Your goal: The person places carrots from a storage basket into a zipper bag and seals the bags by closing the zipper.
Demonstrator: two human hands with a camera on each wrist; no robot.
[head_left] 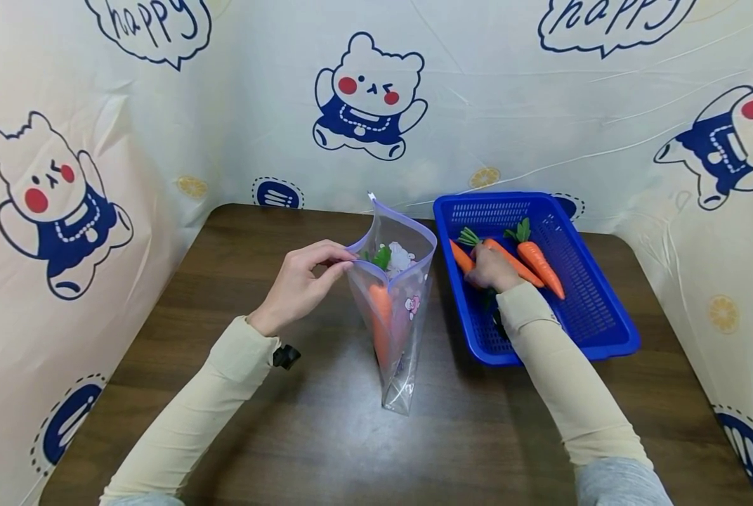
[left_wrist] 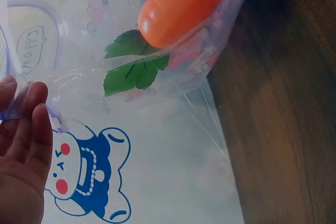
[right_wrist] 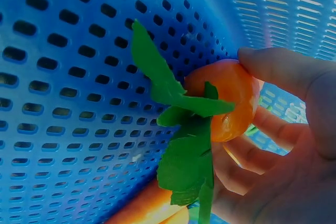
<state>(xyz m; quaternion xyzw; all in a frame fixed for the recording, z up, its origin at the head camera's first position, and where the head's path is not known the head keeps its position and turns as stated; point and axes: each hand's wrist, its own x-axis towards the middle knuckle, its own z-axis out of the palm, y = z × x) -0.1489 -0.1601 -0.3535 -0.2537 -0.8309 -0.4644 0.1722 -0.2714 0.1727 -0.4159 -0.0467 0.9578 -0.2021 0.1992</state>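
Note:
My left hand [head_left: 307, 281] pinches the purple rim of a clear zip bag [head_left: 417, 302] between thumb and fingers. The bag's mouth gapes, and its lower end reaches down to the table. Inside it shows an orange carrot [head_left: 381, 327], whose rounded end and a green leaf [left_wrist: 134, 64] appear in the left wrist view. Within the blue basket [head_left: 604, 337], my right hand [head_left: 493, 269] grips another carrot [right_wrist: 231, 95] near its leafy end, thumb on one side and fingers on the other. Part of that carrot is hidden by the hand.
Two more carrots lie in the basket: one [head_left: 541, 268] to the right of my hand, one [head_left: 515, 263] beside it. The brown wooden table [head_left: 326, 436] ends at a patterned cloth [head_left: 509, 91] behind and on both sides. A black wrist device [head_left: 286, 357] sits by my left cuff.

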